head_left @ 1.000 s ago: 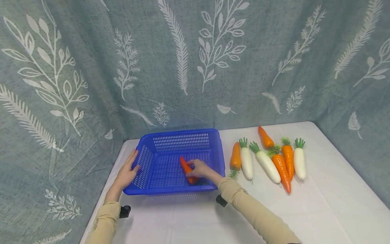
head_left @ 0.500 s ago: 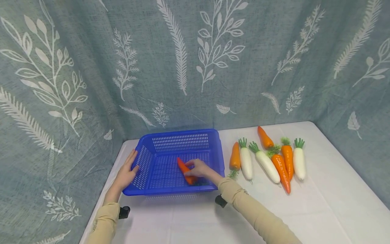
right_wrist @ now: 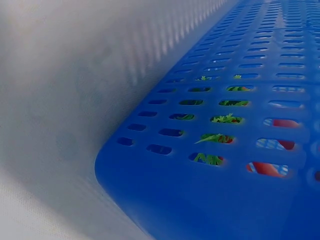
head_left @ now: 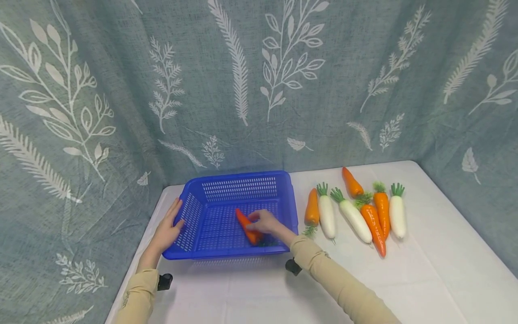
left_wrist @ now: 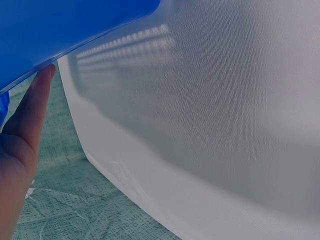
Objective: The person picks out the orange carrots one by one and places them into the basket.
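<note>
L grip (head_left: 167, 230) released, fingers straight agst basket (head_left: 226, 255) L side | R grip (head_left: 264, 223) at carrot (head_left: 242, 219) inside, I can't tell if grasping it

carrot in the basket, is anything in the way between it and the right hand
Nothing visible: in the head view, the right hand is right at the carrot inside the basket, with no other thing between them.
</note>
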A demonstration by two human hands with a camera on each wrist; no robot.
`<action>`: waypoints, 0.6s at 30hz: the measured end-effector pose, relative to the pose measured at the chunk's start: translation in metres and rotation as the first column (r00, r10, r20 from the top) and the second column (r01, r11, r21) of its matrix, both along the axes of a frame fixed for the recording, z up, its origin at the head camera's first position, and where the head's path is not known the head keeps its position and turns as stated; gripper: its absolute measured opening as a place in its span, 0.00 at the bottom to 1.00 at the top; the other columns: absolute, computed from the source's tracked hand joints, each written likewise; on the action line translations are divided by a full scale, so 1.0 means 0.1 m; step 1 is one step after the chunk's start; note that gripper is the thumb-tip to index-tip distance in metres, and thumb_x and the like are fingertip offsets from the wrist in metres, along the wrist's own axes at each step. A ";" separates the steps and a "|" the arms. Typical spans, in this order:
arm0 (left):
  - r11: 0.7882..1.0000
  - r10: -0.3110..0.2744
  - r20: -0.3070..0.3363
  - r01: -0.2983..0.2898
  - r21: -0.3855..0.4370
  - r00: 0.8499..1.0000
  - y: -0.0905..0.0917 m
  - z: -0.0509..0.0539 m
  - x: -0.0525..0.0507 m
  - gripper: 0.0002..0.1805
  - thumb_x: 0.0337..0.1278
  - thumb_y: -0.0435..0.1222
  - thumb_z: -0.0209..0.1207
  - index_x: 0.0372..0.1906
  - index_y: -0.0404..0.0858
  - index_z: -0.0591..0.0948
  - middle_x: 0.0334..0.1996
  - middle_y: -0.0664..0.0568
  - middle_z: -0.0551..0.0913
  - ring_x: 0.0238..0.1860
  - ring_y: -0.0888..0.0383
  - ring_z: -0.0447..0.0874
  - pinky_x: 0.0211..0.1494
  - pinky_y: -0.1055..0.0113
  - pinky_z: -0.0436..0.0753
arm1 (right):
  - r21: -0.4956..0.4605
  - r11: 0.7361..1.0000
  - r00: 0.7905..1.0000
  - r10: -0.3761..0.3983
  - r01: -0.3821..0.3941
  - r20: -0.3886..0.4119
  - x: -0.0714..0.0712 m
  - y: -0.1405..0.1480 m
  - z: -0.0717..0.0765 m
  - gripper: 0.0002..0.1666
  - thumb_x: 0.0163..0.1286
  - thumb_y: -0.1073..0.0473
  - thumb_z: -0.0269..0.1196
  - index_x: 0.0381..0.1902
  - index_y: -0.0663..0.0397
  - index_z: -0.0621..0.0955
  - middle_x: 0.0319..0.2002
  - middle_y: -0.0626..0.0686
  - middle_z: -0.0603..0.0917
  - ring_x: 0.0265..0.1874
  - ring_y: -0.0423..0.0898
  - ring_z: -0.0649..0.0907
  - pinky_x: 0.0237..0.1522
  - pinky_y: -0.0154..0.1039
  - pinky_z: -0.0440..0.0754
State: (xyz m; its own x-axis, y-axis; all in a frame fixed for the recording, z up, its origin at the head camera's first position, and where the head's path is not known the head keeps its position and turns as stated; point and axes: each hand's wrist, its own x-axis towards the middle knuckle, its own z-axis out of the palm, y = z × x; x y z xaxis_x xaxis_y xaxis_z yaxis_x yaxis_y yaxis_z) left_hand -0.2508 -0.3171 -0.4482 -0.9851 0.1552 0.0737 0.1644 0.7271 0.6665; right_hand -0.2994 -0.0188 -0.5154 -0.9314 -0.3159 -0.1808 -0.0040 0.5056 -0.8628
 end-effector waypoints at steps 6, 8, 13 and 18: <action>1.000 0.000 0.001 0.000 0.009 1.000 0.01 0.02 0.00 0.33 0.64 0.24 0.43 0.72 0.27 0.49 0.74 0.33 0.42 0.73 0.32 0.39 0.72 0.36 0.45 | 0.025 0.999 0.999 -0.038 0.038 0.003 0.30 0.02 0.47 0.23 0.59 0.62 0.66 0.52 0.66 0.79 0.50 0.62 0.83 0.51 0.55 0.81 0.53 0.44 0.80; 1.000 -0.001 -0.002 0.001 0.013 1.000 0.02 0.03 0.00 0.33 0.64 0.24 0.43 0.72 0.27 0.49 0.74 0.32 0.42 0.73 0.32 0.39 0.72 0.36 0.45 | 0.025 0.999 0.999 -0.042 0.042 -0.008 0.33 0.03 0.51 0.23 0.60 0.61 0.66 0.52 0.66 0.79 0.50 0.62 0.83 0.51 0.55 0.81 0.54 0.44 0.80; 1.000 -0.004 -0.009 0.004 0.008 1.000 0.03 0.03 0.00 0.33 0.63 0.24 0.43 0.72 0.26 0.49 0.74 0.32 0.42 0.73 0.31 0.40 0.72 0.36 0.45 | 0.017 0.999 0.998 -0.042 0.043 -0.048 0.33 0.05 0.48 0.24 0.58 0.60 0.67 0.52 0.67 0.79 0.49 0.63 0.83 0.51 0.56 0.81 0.54 0.45 0.80; 1.000 0.005 0.005 -0.005 -0.004 1.000 0.02 0.02 0.00 0.33 0.63 0.24 0.43 0.72 0.27 0.49 0.74 0.32 0.42 0.73 0.31 0.39 0.73 0.36 0.45 | 0.007 0.999 0.996 -0.036 0.037 -0.076 0.34 0.05 0.47 0.25 0.57 0.60 0.67 0.52 0.68 0.79 0.49 0.64 0.83 0.51 0.57 0.81 0.55 0.46 0.80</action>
State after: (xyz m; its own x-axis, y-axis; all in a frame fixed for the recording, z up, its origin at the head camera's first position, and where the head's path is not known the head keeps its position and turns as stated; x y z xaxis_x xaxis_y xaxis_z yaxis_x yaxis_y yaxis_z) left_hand -0.2507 -0.3150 -0.4460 -0.9863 0.1505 0.0681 0.1574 0.7304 0.6646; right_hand -0.2651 -0.0136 -0.4685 -0.9534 -0.2801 -0.1120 -0.0502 0.5135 -0.8566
